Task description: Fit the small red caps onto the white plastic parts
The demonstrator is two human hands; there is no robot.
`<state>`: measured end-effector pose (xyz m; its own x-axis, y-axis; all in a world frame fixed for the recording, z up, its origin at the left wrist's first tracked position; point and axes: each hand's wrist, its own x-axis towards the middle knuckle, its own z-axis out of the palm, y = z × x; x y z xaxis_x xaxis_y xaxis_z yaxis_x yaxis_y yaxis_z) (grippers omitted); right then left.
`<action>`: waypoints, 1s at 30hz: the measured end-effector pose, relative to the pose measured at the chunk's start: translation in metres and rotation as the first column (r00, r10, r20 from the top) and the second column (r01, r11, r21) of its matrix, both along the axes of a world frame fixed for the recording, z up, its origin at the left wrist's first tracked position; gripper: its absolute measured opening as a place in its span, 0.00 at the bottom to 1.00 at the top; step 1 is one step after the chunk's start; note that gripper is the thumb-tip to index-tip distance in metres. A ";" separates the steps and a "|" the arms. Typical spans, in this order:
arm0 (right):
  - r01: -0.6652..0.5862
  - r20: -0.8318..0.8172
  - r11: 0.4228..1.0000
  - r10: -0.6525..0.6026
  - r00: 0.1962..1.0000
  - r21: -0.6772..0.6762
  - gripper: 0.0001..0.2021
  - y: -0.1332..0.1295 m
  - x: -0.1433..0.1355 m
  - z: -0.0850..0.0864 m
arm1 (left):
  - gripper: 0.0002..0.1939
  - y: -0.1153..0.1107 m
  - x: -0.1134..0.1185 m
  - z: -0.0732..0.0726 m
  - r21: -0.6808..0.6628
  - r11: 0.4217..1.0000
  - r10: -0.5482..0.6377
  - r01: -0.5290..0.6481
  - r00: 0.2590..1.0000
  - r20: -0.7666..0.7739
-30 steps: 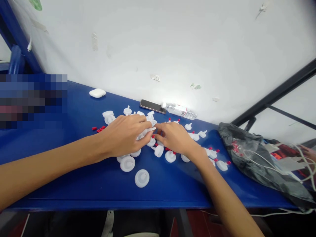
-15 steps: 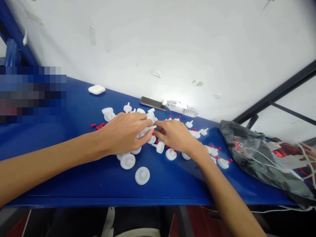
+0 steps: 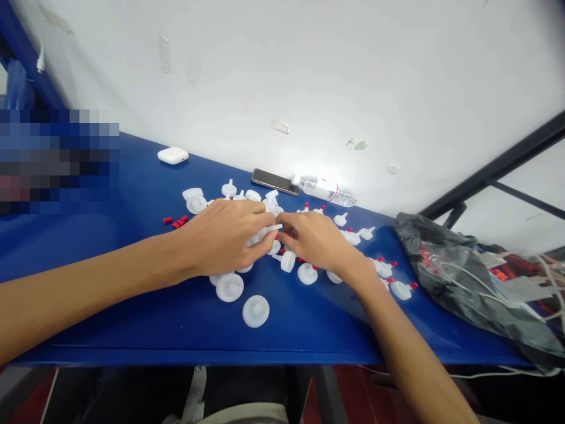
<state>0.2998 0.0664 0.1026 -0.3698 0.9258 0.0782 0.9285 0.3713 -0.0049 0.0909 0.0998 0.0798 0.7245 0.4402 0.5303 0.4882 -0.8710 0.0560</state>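
Observation:
My left hand (image 3: 233, 235) is closed round a white plastic spout cap (image 3: 274, 228), whose thin nozzle points right, toward my other hand. Close against it, my right hand (image 3: 311, 238) has thumb and fingers bent together at the nozzle's end. A small red tip (image 3: 277, 235) shows by the right thumb; whether that hand grips it I cannot tell. Around both hands lie several white spout caps, one bare cap (image 3: 256, 311) nearest the front edge. On the right, caps such as this one (image 3: 401, 290) wear red tips. Loose red tips (image 3: 179, 222) lie beside my left wrist.
On the blue table (image 3: 176, 330), a phone (image 3: 274, 182) and a clear bottle (image 3: 325, 189) lie along the wall. A white case (image 3: 173, 155) sits back left. A dark plastic bag (image 3: 459, 294) with cables fills the right end.
The view has shifted slightly. Both hands keep the same pose, the left still round the spout cap and the right still at its nozzle.

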 end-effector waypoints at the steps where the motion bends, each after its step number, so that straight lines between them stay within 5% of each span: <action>1: -0.001 0.003 1.000 0.001 1.000 0.002 0.08 0.000 0.000 0.000 | 0.15 0.000 0.000 0.000 -0.002 1.000 0.000 0.000 1.000 -0.003; 30: -0.027 -0.002 0.999 0.027 1.000 -0.024 0.06 0.001 0.003 -0.004 | 0.15 -0.002 0.000 0.002 -0.028 0.999 0.030 -0.032 0.997 -0.069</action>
